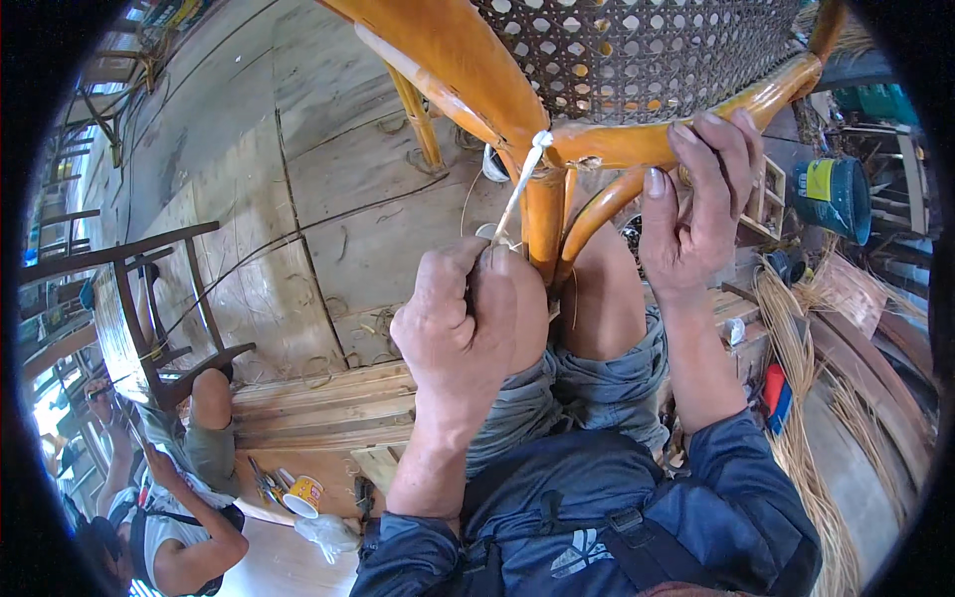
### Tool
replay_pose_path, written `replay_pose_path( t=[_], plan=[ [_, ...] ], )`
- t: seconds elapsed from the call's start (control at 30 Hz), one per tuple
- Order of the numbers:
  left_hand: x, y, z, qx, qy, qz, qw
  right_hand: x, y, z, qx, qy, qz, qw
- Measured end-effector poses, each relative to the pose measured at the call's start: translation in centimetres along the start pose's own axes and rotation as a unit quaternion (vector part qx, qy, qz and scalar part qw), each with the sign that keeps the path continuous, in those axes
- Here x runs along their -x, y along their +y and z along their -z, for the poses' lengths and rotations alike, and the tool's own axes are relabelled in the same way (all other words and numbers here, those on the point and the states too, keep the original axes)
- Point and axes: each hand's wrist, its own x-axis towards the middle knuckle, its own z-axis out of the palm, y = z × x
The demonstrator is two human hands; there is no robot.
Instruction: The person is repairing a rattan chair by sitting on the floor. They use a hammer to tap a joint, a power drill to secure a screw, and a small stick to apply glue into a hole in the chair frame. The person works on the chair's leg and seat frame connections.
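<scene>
A glossy orange-brown rattan chair frame (617,146) stands tilted before me, its panel of woven cane mesh (647,60) showing open holes. Round the joint above a chair leg (543,229), a white binding strip (515,199) is knotted, and its tail runs down taut. My left hand (453,323) pinches that tail between thumb and curled forefinger, just left of the leg. Farther right, my right hand (701,209) grips the curved rail, fingers on top and thumb beneath. Close to the joint, a small chipped spot marks the rail's surface.
At the lower left another person (184,517) works near a dark wooden chair frame (129,308). Long cane strands (781,338) hang at my right, below a green bucket (834,204). A yellow cup (303,496) and a plastic bag (328,537) lie by the wooden planks (328,413).
</scene>
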Motion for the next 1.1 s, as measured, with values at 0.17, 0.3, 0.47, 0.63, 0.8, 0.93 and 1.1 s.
replay_pose_path(
  t=[0.17, 0.3, 0.47, 0.63, 0.8, 0.93, 1.1],
  plan=[
    [-0.6, -0.4, -1.1, -0.002, 0.015, -0.015, 1.0, -0.1, -0.2, -0.1, 0.001, 0.004, -0.004, 1.0],
    [-0.4, -0.8, -1.8, 0.001, 0.002, 0.018, 1.0, 0.0, -0.1, -0.1, -0.009, 0.002, 0.001, 1.0],
    [0.0, -0.9, -2.0, 0.048, -0.019, 0.054, 0.997, 0.0, 0.0, -0.1, -0.004, 0.008, -0.003, 1.0],
    [0.0, -0.4, -1.7, 0.029, -0.01, 0.046, 0.998, 0.0, -0.1, -0.2, -0.007, 0.005, -0.002, 1.0],
    [-0.2, 0.5, -0.9, 0.008, -0.017, 0.069, 0.997, -0.1, 0.0, 0.0, -0.006, -0.007, 0.003, 1.0],
    [-1.3, 1.0, 0.7, -0.05, -0.015, 0.035, 0.998, 0.0, 0.0, 0.1, 0.007, -0.008, 0.005, 1.0],
    [-2.2, 1.8, 2.3, -0.174, -0.071, -0.049, 0.981, -0.1, 0.0, 0.0, 0.001, -0.013, 0.009, 1.0]
  ],
)
